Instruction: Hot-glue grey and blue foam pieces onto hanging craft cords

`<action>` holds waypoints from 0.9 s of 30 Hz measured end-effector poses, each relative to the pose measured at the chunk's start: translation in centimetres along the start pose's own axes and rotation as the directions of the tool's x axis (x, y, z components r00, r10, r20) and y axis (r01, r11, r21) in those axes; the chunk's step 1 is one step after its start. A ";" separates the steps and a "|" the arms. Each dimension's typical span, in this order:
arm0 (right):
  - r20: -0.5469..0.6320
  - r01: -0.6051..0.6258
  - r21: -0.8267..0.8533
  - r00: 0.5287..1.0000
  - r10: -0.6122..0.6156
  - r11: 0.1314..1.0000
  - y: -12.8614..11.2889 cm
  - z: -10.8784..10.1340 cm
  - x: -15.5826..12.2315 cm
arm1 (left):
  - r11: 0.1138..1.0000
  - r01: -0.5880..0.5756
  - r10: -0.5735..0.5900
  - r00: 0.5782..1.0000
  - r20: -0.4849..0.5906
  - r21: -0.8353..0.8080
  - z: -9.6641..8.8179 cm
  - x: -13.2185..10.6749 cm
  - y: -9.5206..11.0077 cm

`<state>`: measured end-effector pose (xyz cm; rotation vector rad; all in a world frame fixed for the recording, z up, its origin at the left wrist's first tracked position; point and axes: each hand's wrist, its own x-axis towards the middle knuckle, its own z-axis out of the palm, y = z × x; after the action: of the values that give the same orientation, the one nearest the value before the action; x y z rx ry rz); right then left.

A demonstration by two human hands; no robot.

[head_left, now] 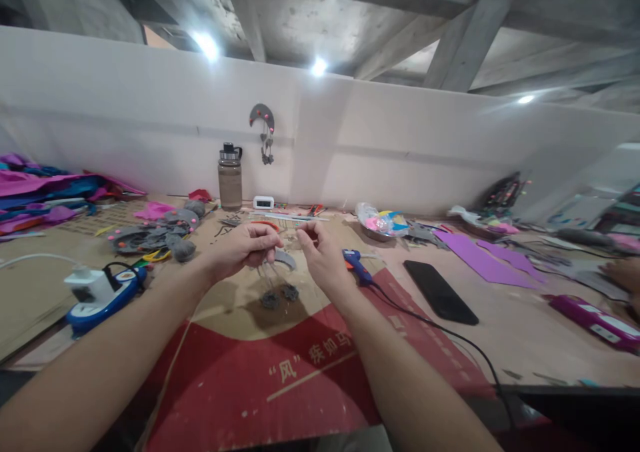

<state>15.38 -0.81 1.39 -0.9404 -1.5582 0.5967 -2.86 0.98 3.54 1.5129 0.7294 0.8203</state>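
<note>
Over the cardboard sheet [225, 319], my left hand [253, 244] is closed in a pinch at a grey felt crescent ornament [286, 260]. Thin strings run down from it to two dark grey flower-shaped pieces [271, 299], which hang over or rest on the cardboard; I cannot tell which. Just to the right, my right hand [319, 249] has its thumb and fingertips together, apart from the left hand. Whatever is between those fingertips is too small to make out. A blue glue gun [356, 265] lies beside my right wrist.
A similar crescent ornament [263, 120] hangs on the wall above a bottle [230, 179]. Grey felt pieces and yarn balls [183, 249] lie left, near a blue power strip [107, 305]. To the right are a phone [440, 292], purple sheets [483, 259] and another person's hand [625, 275].
</note>
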 end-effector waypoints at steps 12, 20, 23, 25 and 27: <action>0.243 -0.239 0.484 0.961 0.133 0.842 0.4 1.4 -0.6 | 0.997 0.056 -0.060 0.993 0.098 0.049 0.7 0.1 -0.6; 0.152 -0.217 0.609 0.976 0.156 0.763 -1.2 0.1 -0.4 | 0.971 0.137 -0.172 0.969 0.176 0.197 0.5 -0.2 -0.2; 0.131 -0.230 0.666 0.973 0.192 0.709 -1.9 -0.6 -0.2 | 0.978 0.160 -0.170 0.983 0.062 0.134 0.2 0.2 -0.5; 0.148 -0.257 0.672 0.965 0.215 0.694 -2.0 -1.0 0.0 | 0.983 0.175 -0.172 0.983 -0.068 0.045 -0.1 0.6 -0.7; 0.215 -0.320 0.633 0.948 0.236 0.705 -1.9 -1.2 0.0 | 0.987 0.158 -0.159 0.973 -0.167 -0.019 -0.3 0.9 -0.6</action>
<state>16.10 -1.99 3.18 -0.5859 -1.1533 1.3482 -2.57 1.97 2.99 1.3720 0.9595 0.8337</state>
